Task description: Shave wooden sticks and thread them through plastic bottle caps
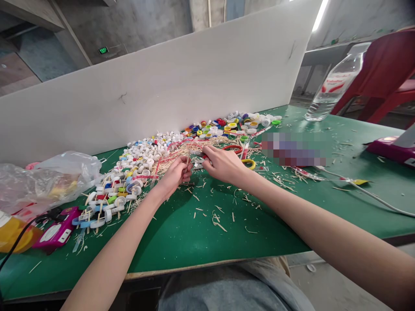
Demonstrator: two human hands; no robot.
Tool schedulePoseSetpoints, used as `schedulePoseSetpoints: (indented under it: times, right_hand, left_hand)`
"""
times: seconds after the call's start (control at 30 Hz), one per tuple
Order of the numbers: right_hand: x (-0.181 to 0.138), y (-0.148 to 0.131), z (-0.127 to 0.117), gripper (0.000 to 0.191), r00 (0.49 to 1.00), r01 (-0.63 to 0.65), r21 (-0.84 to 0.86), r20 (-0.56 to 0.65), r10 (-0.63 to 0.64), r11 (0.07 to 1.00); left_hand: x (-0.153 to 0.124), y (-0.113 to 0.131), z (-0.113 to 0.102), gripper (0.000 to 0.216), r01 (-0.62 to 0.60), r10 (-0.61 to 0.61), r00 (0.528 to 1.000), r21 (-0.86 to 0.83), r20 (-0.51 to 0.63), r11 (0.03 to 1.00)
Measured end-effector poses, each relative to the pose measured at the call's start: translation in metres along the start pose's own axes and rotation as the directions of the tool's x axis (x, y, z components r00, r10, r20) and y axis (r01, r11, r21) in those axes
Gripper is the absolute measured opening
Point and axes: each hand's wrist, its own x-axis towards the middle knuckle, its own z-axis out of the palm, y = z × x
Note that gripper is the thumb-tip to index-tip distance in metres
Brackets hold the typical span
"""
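Observation:
My left hand (pixel 177 175) is closed in a pinch on a thin wooden stick (pixel 187 160) above the green table (pixel 181 233). My right hand (pixel 223 164) is closed beside it, its fingers meeting the left hand's over a small pale piece I cannot make out. Both hands sit at the near edge of a heap of loose wooden sticks (pixel 177 152). Behind the heap lies a spread of white bottle caps (pixel 142 157) and coloured bottle caps (pixel 223 125). Red-handled and yellow-handled scissors (pixel 241 155) lie just right of my right hand.
A white board (pixel 168 82) stands along the back. A crumpled plastic bag (pixel 45 179) and a magenta device (pixel 56 231) lie at the left. A water bottle (pixel 335 84), a cable (pixel 372 196) and another magenta device (pixel 391 147) are on the right. Stick scraps litter the table.

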Motion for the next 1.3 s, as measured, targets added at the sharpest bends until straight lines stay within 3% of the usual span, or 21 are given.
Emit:
schedulePoseSetpoints:
  times: [0.17,0.27,0.47,0.8,1.3]
  right_hand:
    - [-0.001,-0.001,0.003,0.04,1.0,0.012,-0.066,0.012,-0.011,0.998]
    - [0.0,0.001,0.005,0.045,0.999,0.026,-0.091,0.027,-0.023,0.995]
    - [0.0,0.004,0.005,0.047,0.996,0.07,-0.109,0.068,-0.063,0.992]
    - [0.001,0.004,0.011,0.04,0.982,0.178,-0.101,0.086,-0.17,0.979]
    - [-0.003,-0.012,0.012,0.031,0.989,0.041,-0.297,0.151,0.005,0.954]
  left_hand:
    - [-0.004,0.001,0.008,0.003,-0.01,0.007,0.998,0.039,0.062,0.999]
    - [-0.005,-0.001,0.011,0.013,-0.025,0.018,0.998,0.102,0.065,0.995]
    - [-0.004,-0.004,0.011,0.028,-0.117,0.123,0.992,0.436,0.015,0.893]
    - [-0.002,-0.014,0.012,0.033,-0.178,0.19,0.982,0.457,0.021,0.872]
    - [-0.002,-0.014,0.015,0.034,-0.141,0.248,0.963,0.582,-0.107,0.801]
